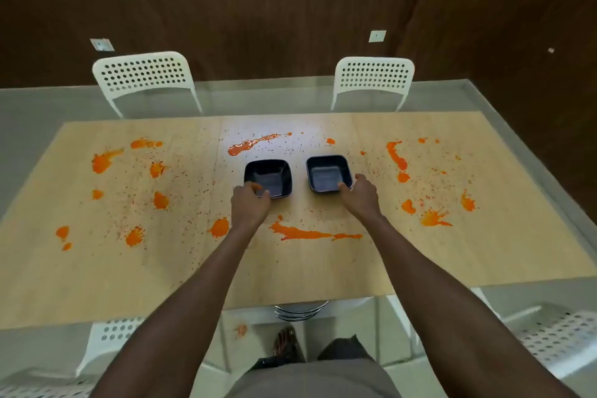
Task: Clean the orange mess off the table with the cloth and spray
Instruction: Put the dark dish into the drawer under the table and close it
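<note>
Orange splatters cover the light wooden table [323, 265]: a long streak [310, 234] near me, another streak [248, 145] at the far middle, blots on the left [102, 161] and on the right [398, 157]. Two square black bowls stand mid-table. My left hand [250, 203] grips the near rim of the left bowl [269, 176], fingers curled over its edge. My right hand [360, 194] pinches the near right corner of the right bowl [329, 171]. No cloth or spray bottle is in view.
Two white perforated chairs stand at the far side, one on the left [143, 74] and one on the right [374, 76]. Parts of other white chairs show at the near left [109, 336] and near right [555, 336]. An orange spot [241, 329] lies on the floor under the table edge.
</note>
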